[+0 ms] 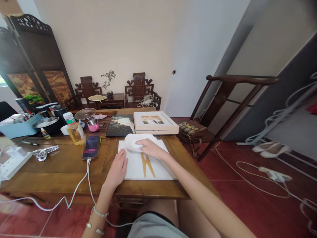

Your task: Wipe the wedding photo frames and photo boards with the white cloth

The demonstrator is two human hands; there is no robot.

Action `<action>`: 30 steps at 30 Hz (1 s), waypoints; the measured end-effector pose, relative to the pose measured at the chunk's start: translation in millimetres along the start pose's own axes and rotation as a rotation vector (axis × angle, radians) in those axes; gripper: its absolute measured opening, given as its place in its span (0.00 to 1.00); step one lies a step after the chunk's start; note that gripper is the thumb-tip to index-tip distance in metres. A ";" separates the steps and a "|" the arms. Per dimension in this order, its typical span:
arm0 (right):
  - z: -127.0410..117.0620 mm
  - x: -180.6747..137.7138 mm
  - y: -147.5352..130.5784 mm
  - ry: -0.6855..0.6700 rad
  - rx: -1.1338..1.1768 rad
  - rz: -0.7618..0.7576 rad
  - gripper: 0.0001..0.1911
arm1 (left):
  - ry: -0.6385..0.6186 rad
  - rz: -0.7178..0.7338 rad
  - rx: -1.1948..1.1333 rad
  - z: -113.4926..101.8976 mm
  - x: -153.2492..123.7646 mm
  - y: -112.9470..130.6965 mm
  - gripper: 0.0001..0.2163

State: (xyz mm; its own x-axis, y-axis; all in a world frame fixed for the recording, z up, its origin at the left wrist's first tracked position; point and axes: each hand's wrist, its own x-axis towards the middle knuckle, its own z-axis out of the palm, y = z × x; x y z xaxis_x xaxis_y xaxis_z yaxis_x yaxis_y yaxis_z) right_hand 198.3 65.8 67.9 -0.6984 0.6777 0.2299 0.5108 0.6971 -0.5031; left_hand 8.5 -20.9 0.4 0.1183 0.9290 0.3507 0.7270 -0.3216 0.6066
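Note:
A white flat panel (135, 167) with a gold clothespin-shaped figure (147, 165) lies on the wooden table (61, 165) in front of me. My right hand (150, 147) is closed over a white folded cloth (132, 142) and presses it on the panel's far edge. My left hand (118, 168) lies flat with fingers stretched out on the panel's left edge, holding nothing.
A phone (91, 147) with a white cable lies left of the panel. Behind it stand a yellow-liquid bottle (73, 129), a pink cup (93, 125), a dark picture (121, 125) and stacked frames (155, 122). A wooden chair (218, 109) stands at the right; cables cross the red floor.

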 end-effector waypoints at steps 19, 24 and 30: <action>-33.1 -34.4 57.4 0.110 0.014 0.233 0.20 | -0.034 0.013 0.048 -1.2 -0.5 -1.5 0.20; -34.6 -76.4 58.6 0.136 -0.004 0.294 0.19 | -0.042 -0.005 0.059 -2.3 -0.4 0.5 0.20; -31.6 -133.9 9.1 -0.028 0.012 0.279 0.19 | -0.045 0.010 0.077 -2.8 -0.3 2.2 0.20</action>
State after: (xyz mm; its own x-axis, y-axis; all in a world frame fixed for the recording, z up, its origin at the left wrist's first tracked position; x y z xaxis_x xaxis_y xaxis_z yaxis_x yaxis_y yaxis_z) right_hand 312.3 -11.2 58.8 -0.5448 0.8366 0.0581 0.6796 0.4810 -0.5538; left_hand 8.2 -22.4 3.6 0.1549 0.9336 0.3230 0.7753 -0.3175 0.5459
